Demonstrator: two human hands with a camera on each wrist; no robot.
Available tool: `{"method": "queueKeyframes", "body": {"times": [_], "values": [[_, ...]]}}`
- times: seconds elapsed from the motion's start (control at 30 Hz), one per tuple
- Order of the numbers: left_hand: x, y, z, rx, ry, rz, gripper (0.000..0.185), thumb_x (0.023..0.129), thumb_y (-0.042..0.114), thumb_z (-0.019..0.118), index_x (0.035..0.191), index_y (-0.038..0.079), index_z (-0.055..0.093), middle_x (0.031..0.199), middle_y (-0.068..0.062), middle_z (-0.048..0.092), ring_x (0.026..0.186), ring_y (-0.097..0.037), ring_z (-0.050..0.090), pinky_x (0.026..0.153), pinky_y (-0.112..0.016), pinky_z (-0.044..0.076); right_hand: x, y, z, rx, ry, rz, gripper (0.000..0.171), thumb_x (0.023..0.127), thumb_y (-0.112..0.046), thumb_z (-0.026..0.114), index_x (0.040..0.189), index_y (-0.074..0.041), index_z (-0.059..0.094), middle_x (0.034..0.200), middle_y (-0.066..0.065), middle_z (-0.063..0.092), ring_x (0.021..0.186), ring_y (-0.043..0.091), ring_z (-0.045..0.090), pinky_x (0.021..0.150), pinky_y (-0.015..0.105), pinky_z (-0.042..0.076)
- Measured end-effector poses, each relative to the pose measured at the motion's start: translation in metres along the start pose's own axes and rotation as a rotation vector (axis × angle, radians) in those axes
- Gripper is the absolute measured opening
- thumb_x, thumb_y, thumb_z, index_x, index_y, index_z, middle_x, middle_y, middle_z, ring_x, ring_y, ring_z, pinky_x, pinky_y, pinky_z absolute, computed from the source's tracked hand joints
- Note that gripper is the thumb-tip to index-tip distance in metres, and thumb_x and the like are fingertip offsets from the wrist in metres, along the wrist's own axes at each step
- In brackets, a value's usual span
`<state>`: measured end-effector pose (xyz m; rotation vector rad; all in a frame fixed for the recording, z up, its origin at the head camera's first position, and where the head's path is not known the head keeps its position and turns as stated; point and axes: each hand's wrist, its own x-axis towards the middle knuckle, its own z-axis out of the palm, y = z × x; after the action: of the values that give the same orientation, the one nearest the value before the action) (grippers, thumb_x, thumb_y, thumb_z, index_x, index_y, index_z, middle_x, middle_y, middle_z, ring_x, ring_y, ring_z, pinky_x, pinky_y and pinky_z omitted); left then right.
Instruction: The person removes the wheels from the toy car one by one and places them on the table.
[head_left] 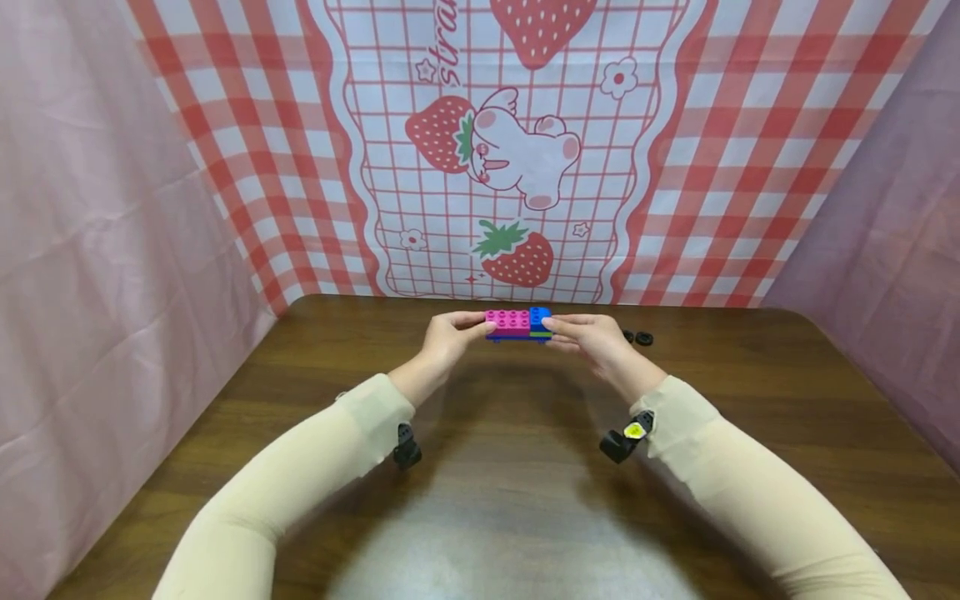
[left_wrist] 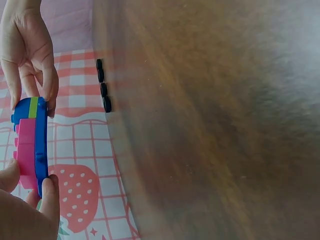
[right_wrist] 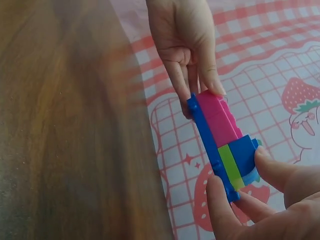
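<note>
A small brick assembly is held in the air above the far middle of the brown table: a pink brick and a blue brick over a thin green piece, all on a long blue plate. My left hand pinches its pink end between thumb and fingers. The right hand pinches the blue end the same way. In the right wrist view the blue plate shows along the assembly's underside.
Small black wheels lie on the table at the far edge, just right of my right hand; in the left wrist view several of the wheels show. A strawberry-print checked cloth hangs behind, pink drapes on both sides.
</note>
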<state>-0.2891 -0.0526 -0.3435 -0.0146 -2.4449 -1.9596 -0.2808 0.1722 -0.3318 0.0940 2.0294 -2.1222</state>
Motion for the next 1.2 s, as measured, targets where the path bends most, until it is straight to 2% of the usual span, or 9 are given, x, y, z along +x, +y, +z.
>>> {"method": "queueKeyframes", "body": {"times": [0.07, 0.13, 0.23, 0.33, 0.43, 0.53, 0.73, 0.97, 1.2], "values": [[0.004, 0.0, 0.002, 0.002, 0.02, 0.007, 0.035, 0.083, 0.023, 0.077, 0.114, 0.006, 0.072, 0.122, -0.01, 0.067, 0.124, -0.022, 0.054, 0.104, -0.04, 0.043, 0.004, 0.0, 0.001, -0.005, 0.033, 0.008, 0.054, 0.091, -0.018, 0.068, 0.134, 0.011, 0.049, 0.114, 0.012, 0.069, 0.08, 0.009, 0.07, 0.106, 0.041, 0.042], [0.007, 0.001, 0.004, 0.008, 0.038, 0.009, 0.035, 0.083, 0.023, 0.077, 0.113, 0.007, 0.072, 0.121, -0.01, 0.068, 0.123, -0.022, 0.055, 0.103, -0.039, 0.045, 0.007, 0.0, 0.001, -0.016, 0.058, 0.016, 0.054, 0.091, -0.019, 0.068, 0.133, 0.01, 0.05, 0.099, 0.005, 0.073, 0.081, 0.01, 0.071, 0.106, 0.04, 0.042], [0.013, 0.0, 0.007, 0.018, 0.053, 0.01, 0.034, 0.084, 0.023, 0.077, 0.112, 0.006, 0.072, 0.117, -0.011, 0.07, 0.117, -0.023, 0.06, 0.099, -0.039, 0.047, 0.012, -0.001, 0.002, -0.058, 0.098, 0.028, 0.054, 0.09, -0.023, 0.07, 0.131, 0.008, 0.054, 0.087, -0.001, 0.074, 0.089, 0.014, 0.072, 0.108, 0.039, 0.04], [0.018, 0.0, 0.008, 0.027, 0.064, 0.02, 0.033, 0.084, 0.024, 0.076, 0.111, 0.006, 0.073, 0.112, -0.012, 0.071, 0.106, -0.024, 0.064, 0.094, -0.04, 0.05, 0.016, -0.003, 0.002, -0.1, 0.128, 0.028, 0.053, 0.089, -0.027, 0.071, 0.129, 0.006, 0.057, 0.104, 0.01, 0.073, 0.102, 0.021, 0.069, 0.11, 0.038, 0.038], [0.023, 0.0, 0.011, 0.044, 0.078, 0.028, 0.032, 0.084, 0.024, 0.076, 0.11, 0.006, 0.074, 0.108, -0.013, 0.073, 0.097, -0.024, 0.066, 0.089, -0.039, 0.052, 0.023, -0.003, 0.003, -0.122, 0.153, 0.026, 0.052, 0.09, -0.027, 0.07, 0.128, 0.006, 0.058, 0.124, 0.019, 0.063, 0.112, 0.027, 0.064, 0.11, 0.036, 0.038], [0.028, -0.002, 0.013, 0.048, 0.092, 0.008, 0.03, 0.084, 0.023, 0.077, 0.108, 0.005, 0.074, 0.108, -0.013, 0.072, 0.095, -0.023, 0.066, 0.089, -0.038, 0.051, 0.03, -0.001, 0.004, -0.129, 0.166, 0.036, 0.052, 0.09, -0.026, 0.07, 0.128, 0.005, 0.058, 0.131, 0.021, 0.057, 0.118, 0.031, 0.059, 0.111, 0.036, 0.037], [0.043, -0.012, 0.015, 0.007, 0.072, -0.062, 0.032, 0.085, 0.018, 0.076, 0.113, 0.003, 0.071, 0.118, -0.015, 0.068, 0.107, -0.027, 0.065, 0.097, -0.038, 0.049, 0.043, 0.006, 0.008, -0.156, 0.207, 0.056, 0.051, 0.089, -0.026, 0.071, 0.129, 0.004, 0.058, 0.131, 0.021, 0.058, 0.12, 0.031, 0.058, 0.116, 0.039, 0.028], [0.058, -0.018, 0.015, -0.006, 0.004, -0.101, 0.03, 0.086, 0.01, 0.073, 0.114, -0.002, 0.069, 0.119, -0.018, 0.067, 0.108, -0.03, 0.066, 0.099, -0.036, 0.049, 0.055, 0.015, 0.01, -0.236, 0.259, 0.053, 0.047, 0.088, -0.028, 0.072, 0.123, 0.002, 0.063, 0.127, 0.022, 0.061, 0.121, 0.033, 0.058, 0.114, 0.04, 0.033], [0.077, -0.039, 0.019, 0.061, 0.018, -0.132, 0.024, 0.082, 0.014, 0.078, 0.103, 0.004, 0.074, 0.109, -0.011, 0.071, 0.097, -0.019, 0.068, 0.086, -0.029, 0.053, 0.061, 0.027, 0.012, -0.262, 0.258, 0.074, 0.046, 0.089, -0.027, 0.071, 0.122, 0.003, 0.063, 0.132, 0.019, 0.059, 0.121, 0.031, 0.057, 0.11, 0.04, 0.038]]}}
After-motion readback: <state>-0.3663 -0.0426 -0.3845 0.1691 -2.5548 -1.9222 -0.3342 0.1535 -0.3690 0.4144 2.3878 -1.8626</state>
